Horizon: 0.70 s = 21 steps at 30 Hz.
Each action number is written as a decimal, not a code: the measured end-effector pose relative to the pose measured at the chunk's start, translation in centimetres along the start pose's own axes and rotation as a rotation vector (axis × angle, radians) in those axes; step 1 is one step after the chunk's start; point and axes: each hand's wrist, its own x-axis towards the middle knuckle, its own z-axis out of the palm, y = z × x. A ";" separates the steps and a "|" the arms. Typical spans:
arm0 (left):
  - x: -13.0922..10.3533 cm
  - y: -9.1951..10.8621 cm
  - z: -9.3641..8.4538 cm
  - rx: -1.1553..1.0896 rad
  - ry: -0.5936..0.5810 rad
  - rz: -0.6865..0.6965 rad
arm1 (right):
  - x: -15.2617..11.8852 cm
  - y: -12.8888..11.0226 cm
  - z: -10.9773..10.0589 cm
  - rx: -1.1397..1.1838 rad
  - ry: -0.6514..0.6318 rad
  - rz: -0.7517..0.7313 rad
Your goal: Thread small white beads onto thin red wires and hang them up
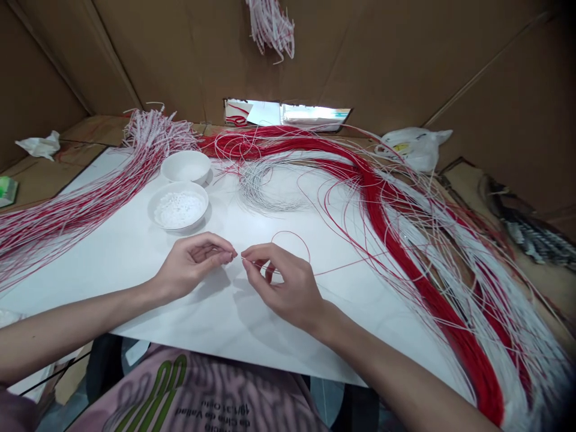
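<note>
Over the front middle of the white tabletop (252, 345), my two hands face each other with their fingertips a small gap apart. My left hand (193, 264) is closed in a pinch of thumb and fingers; whatever sits between the tips is too small to make out. In a thumb-and-finger pinch, my right hand (288, 279) holds a thin wire, its pale tip pointing at the left fingertips. A thin red wire (299, 235) loops up behind the right hand and trails off to the right. Just beyond my left hand stands a white bowl (198, 223) of small white pieces.
A second white bowl (186, 157) stands behind the first. Bundled red and white wires (112, 180) cross the left side. A thick red bundle (382, 216) and loose white wires (450, 264) curve down the right. Coiled pale wire (258, 189) lies centrally. Cardboard walls (382, 60) enclose the back.
</note>
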 end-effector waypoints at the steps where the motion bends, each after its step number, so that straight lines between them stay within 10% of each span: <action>1: 0.0 0.0 0.0 -0.020 -0.001 -0.016 | 0.0 -0.1 0.0 -0.004 0.002 -0.011; 21: -0.3 -0.1 0.2 -0.128 -0.067 0.001 | -0.1 -0.3 0.1 -0.021 0.001 -0.100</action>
